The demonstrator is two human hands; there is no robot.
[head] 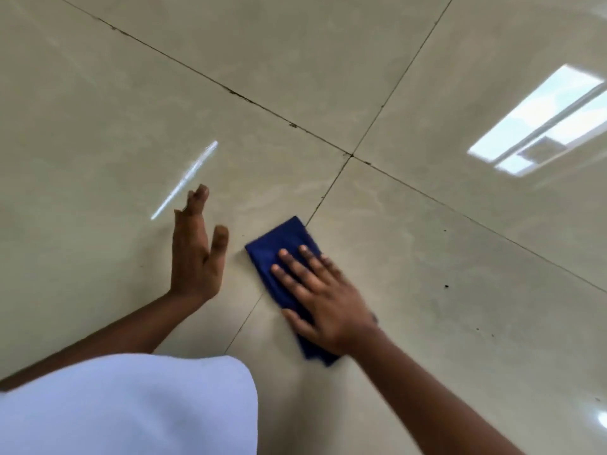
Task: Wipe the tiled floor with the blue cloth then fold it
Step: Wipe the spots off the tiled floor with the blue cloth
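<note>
Your right hand (323, 298) lies flat on the blue cloth (282, 254), palm down, and its fingers (294, 269) are straight and slightly spread, pressing the fabric rather than curling round it. The fingertips stop short of the cloth's far end, so a band of blue shows beyond them, and a corner sticks out behind your wrist on the near side. The thumb rests along the cloth's left edge.

Your left hand (197, 254) is just beside the cloth, apart from it, fingers straight and mostly together with the thumb held away; it holds nothing. Whether its edge touches the floor you cannot tell.

The cloth sits on the tiled floor (427, 257) across a grout line (323, 200), near where four tiles meet. It is deep blue, folded into a narrow rectangle that runs diagonally away from you, with a soft, slightly blurred edge.

The tiles are glossy beige and carry a bright window reflection (538, 121) at the right. A white garment (131, 405) fills the lower left.
</note>
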